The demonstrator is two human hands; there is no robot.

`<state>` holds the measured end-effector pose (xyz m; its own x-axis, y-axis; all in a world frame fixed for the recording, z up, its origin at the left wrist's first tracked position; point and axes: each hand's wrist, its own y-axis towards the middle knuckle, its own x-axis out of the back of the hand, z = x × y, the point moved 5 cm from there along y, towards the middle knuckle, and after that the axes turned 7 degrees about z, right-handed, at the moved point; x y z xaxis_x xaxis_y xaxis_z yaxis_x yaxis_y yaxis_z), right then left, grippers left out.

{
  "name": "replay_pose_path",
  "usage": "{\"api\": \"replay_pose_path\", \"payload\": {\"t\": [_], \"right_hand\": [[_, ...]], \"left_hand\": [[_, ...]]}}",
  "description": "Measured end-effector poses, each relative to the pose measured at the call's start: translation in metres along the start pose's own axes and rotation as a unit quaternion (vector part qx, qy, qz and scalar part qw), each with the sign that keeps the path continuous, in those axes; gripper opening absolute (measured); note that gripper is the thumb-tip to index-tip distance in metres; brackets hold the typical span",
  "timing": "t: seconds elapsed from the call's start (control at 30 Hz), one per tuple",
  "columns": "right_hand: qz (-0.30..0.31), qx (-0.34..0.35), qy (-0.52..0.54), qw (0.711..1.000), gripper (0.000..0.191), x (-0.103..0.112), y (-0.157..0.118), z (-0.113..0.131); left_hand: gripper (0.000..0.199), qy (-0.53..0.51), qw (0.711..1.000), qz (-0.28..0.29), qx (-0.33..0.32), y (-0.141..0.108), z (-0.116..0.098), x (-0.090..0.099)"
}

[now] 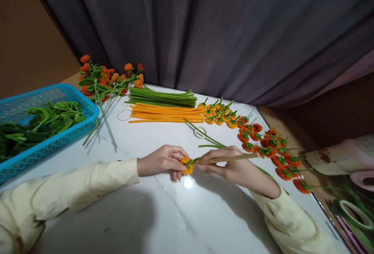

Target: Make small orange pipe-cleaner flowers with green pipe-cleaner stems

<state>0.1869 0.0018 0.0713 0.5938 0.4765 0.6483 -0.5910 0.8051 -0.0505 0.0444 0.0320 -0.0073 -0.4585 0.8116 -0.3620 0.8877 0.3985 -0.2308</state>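
Note:
Near the middle of the white table, my left hand (166,161) pinches a small yellow-orange flower (187,166) with a green centre between thumb and fingers. My right hand (226,162) is closed just to the right of it, holding a long flat tan stick (233,158) whose tip reaches the flower's green part. Several green stems (207,135) lie beyond my right hand, beside a white tape ring (200,132). Bundles of orange strips (166,113) and green strips (162,97) lie farther back.
At the left stands a blue basket (95,113) of green leaves, with orange flowers on stems (103,78) behind it. Yellow flower heads (219,115) and orange flower heads (271,143) line the back right. A green tape roll (355,215) and pink-handled tool (349,232) sit beyond the right edge.

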Motion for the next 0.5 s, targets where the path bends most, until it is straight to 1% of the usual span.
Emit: {"api": "replay_pose_path", "payload": {"t": [0.03, 0.1, 0.2, 0.3, 0.4, 0.5], "right_hand": [[0.003, 0.005, -0.006, 1.0, 0.011, -0.002, 0.001, -0.002], [0.007, 0.041, -0.031, 0.999, 0.011, -0.004, 0.002, -0.001], [0.005, 0.103, -0.09, 0.991, 0.012, -0.003, 0.001, 0.004], [0.009, 0.143, -0.131, 0.981, 0.016, -0.003, 0.0, 0.01], [0.044, 0.163, -0.145, 0.975, 0.021, -0.008, -0.001, 0.011], [0.061, 0.162, -0.159, 0.972, 0.023, -0.014, -0.002, 0.01]], "left_hand": [[0.034, -0.001, 1.0, 0.002, 0.005, 0.0, 0.0, 0.0], [0.034, -0.004, 1.0, 0.004, 0.011, -0.001, 0.001, 0.0], [0.034, -0.006, 1.0, 0.012, 0.015, -0.001, 0.001, 0.0], [0.033, -0.013, 1.0, 0.019, 0.019, -0.001, 0.002, 0.001], [0.032, -0.016, 0.999, 0.024, 0.025, -0.001, 0.002, 0.002], [0.031, -0.011, 0.999, 0.024, 0.028, 0.0, 0.001, 0.003]]}}
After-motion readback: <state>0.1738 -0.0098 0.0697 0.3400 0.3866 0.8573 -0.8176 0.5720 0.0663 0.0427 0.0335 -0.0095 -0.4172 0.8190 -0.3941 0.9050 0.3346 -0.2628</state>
